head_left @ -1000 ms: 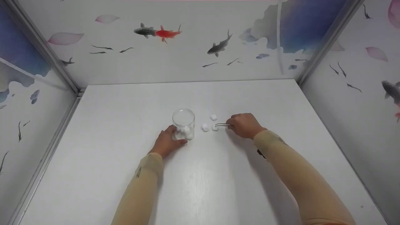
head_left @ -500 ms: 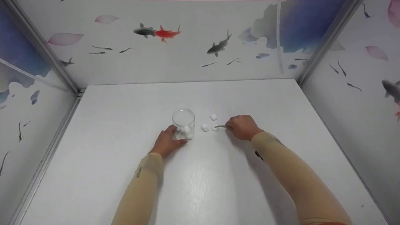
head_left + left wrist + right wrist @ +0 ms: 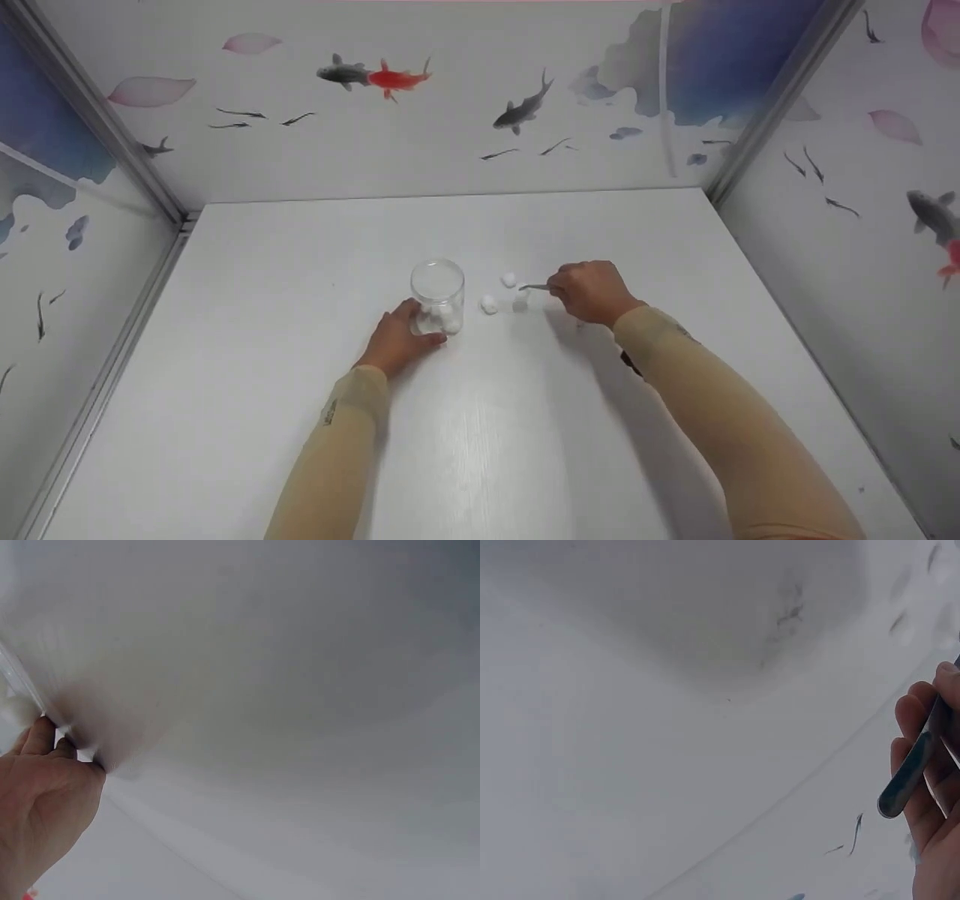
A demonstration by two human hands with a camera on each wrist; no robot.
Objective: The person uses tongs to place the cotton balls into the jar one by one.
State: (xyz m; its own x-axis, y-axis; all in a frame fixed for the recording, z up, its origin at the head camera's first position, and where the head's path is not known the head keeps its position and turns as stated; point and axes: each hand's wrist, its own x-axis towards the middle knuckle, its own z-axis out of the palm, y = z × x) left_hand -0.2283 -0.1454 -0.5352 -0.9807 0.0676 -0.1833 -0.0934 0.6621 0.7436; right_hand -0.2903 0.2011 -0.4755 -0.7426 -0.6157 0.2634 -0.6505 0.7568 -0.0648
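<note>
A clear, open-topped jar [image 3: 437, 289] stands upright on the white table, with several cotton balls [image 3: 448, 322] at its bottom. My left hand [image 3: 400, 341] holds the jar low on its near left side, thumb in front. In the left wrist view, that hand [image 3: 49, 795] has its fingertips at the jar's edge. My right hand [image 3: 596, 292] grips metal tweezers [image 3: 537, 286], whose tips point left. A cotton ball [image 3: 523, 294] hangs at the tips above a faint shadow. The tweezers' rounded end [image 3: 904, 784] shows in the right wrist view, across the right hand's fingers [image 3: 919, 716].
Two loose cotton balls, one nearer the jar [image 3: 488, 304] and one farther back [image 3: 509, 280], lie between the jar and the tweezers. Panels printed with fish enclose the table [image 3: 300, 255] at the back [image 3: 420, 157] and both sides.
The tweezers have closed on the cotton ball on the right and lifted it slightly off the table. My right hand has risen a little. The left hand and jar have stayed in place.
</note>
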